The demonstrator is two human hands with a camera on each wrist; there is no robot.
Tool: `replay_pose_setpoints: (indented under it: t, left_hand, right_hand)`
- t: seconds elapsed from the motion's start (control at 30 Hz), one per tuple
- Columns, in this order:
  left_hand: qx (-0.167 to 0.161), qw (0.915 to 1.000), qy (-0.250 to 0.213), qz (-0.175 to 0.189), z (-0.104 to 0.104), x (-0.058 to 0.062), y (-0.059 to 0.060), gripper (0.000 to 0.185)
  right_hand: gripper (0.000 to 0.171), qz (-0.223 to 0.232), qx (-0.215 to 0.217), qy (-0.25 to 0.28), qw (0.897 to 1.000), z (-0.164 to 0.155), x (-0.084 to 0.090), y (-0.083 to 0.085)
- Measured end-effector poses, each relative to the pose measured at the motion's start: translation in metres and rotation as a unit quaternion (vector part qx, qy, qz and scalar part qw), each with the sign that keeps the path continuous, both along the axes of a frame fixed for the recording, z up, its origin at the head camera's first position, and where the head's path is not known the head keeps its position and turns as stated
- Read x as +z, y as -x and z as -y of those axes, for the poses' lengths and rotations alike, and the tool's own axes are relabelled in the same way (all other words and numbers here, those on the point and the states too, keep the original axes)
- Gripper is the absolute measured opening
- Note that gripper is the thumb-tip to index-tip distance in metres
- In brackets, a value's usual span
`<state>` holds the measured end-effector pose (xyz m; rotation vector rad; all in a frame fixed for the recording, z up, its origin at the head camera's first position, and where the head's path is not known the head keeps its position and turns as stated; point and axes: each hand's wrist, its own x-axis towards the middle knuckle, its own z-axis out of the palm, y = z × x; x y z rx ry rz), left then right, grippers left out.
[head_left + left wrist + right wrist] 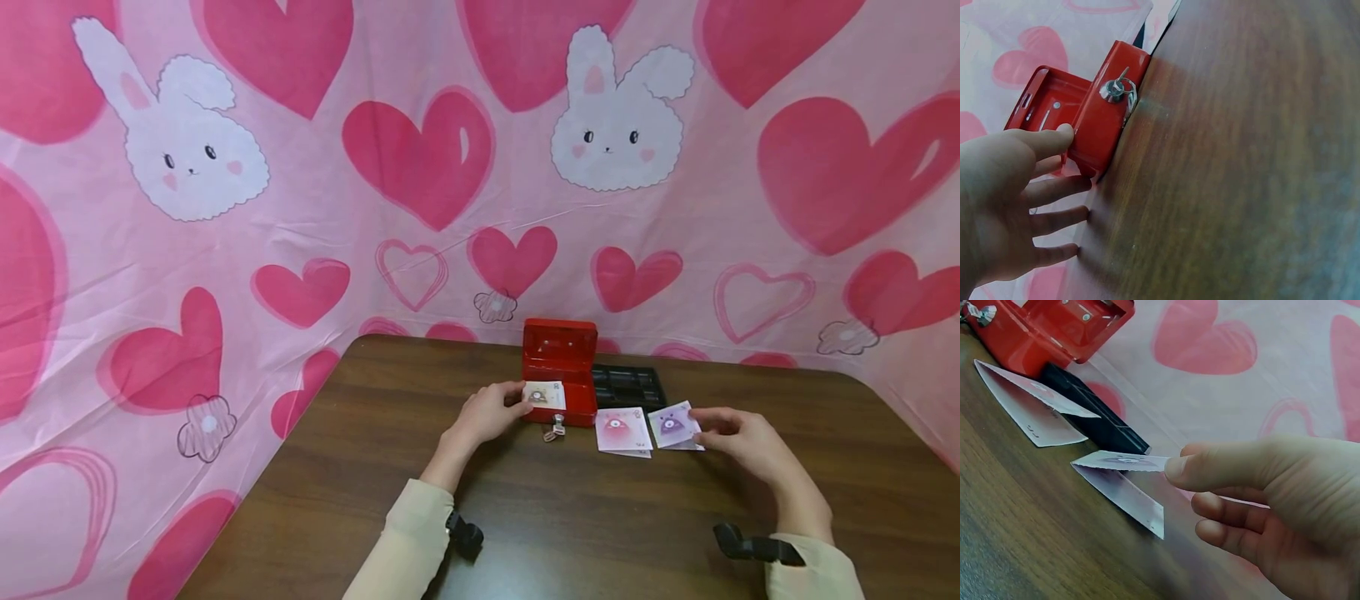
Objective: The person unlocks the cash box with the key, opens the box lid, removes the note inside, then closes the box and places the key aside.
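Observation:
My left hand (483,414) rests against the left side of an open red cash box (1100,125). In the left wrist view its thumb lies at the box's edge, and the other fingers stretch out beside the box toward the table. A yellowish play banknote (543,395) lies in the box, close by the thumb and index finger. On the other side, my right hand (750,446) pinches the upper flap of a folded purple play banknote (1125,460) between thumb and index finger. The note's lower half (1125,500) slants down to the table.
A folded pink play banknote (622,429) lies between the box and the purple note. Behind them sits a black compartment tray (628,386). Keys (1130,94) hang from the box's front lock. A pink curtain (427,192) with hearts stands behind the wooden table (540,508).

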<state>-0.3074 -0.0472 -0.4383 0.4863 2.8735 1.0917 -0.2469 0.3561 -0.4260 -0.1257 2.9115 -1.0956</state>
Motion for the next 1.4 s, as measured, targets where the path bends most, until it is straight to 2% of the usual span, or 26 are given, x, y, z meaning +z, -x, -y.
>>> replay_pose_setpoints:
  t: [0.47,0.9,1.4]
  left_hand:
    - [-0.002,1.0000,0.003,-0.002,0.000,-0.002,-0.001,0.052]
    - [-0.003,1.0000,0.002,-0.007,0.000,0.000,-0.001,0.051]
    - [-0.003,1.0000,0.002,-0.009,-0.001,0.000,-0.001,0.051]
  right_hand:
    - [0.051,-0.008,0.021,-0.035,0.999,0.002,0.003,-0.002]
    - [0.045,-0.072,0.024,-0.037,0.996,0.017,0.004,0.003]
    - [0.038,-0.100,0.040,-0.039,0.993,0.034,0.005,0.010]
